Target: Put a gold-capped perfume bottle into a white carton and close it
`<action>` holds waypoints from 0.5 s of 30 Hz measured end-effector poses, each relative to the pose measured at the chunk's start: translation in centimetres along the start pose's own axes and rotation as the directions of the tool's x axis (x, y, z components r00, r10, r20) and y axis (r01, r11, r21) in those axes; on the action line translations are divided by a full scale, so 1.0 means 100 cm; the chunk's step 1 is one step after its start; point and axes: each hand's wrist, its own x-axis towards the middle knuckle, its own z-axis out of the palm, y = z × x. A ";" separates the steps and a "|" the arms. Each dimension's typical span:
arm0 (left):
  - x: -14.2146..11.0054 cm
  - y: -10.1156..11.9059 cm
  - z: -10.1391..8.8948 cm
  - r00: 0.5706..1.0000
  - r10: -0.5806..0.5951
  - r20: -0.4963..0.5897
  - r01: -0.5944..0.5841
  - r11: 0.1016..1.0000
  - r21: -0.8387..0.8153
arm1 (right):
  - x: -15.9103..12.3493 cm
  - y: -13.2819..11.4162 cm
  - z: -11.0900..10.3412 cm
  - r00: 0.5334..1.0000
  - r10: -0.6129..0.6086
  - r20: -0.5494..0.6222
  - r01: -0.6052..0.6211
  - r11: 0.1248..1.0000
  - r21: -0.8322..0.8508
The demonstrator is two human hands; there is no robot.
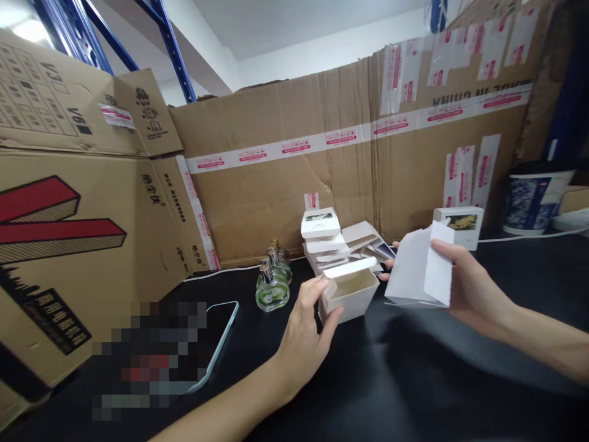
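My left hand [309,334] grips the left end of a small white box [352,301], thumb on the near side and fingers at the top. The box's top stands open and its inside looks bare. To the right, my right hand [476,285] holds a folded white paper piece [411,267] raised above the table, thumb on its right panel and other fingers partly hidden behind. Several perfume bottles [273,293] with green liquid and metallic sprayers stand left of the box. Behind it are stacked white boxes [321,224] and loose folded white cartons [363,236].
A phone [216,344], partly pixelated, lies on the black table [414,393] at left. Cardboard walls [276,196] enclose the back and left. A white box with a picture [472,230] stands behind my right hand; a blue-patterned cup [534,202] is at far right, near a white cable.
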 end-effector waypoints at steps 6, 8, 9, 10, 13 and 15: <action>0.003 0.010 -0.004 0.987 0.100 0.128 -0.106 0.994 0.039 | -0.008 -0.005 0.009 0.999 0.052 -0.009 -0.052 0.998 0.047; 0.003 0.012 -0.004 0.984 0.063 0.168 -0.065 0.998 0.008 | -0.009 -0.004 0.008 0.998 0.060 0.013 -0.060 0.997 0.054; 0.002 0.012 -0.004 0.983 0.039 0.180 -0.038 0.999 -0.006 | -0.008 -0.003 0.007 0.998 0.064 0.024 -0.066 0.996 0.057; 0.002 0.012 -0.004 0.982 0.015 0.189 -0.013 1.000 -0.013 | -0.008 -0.003 0.006 0.997 0.069 0.039 -0.072 0.996 0.059; 0.001 0.012 -0.003 0.983 -0.013 0.183 0.010 1.000 0.016 | -0.008 -0.004 0.003 0.996 0.072 0.047 -0.074 0.996 0.055; 0.001 0.011 -0.004 0.985 -0.001 0.174 -0.009 0.999 0.054 | -0.011 -0.007 0.004 0.998 0.066 0.024 -0.067 0.997 0.038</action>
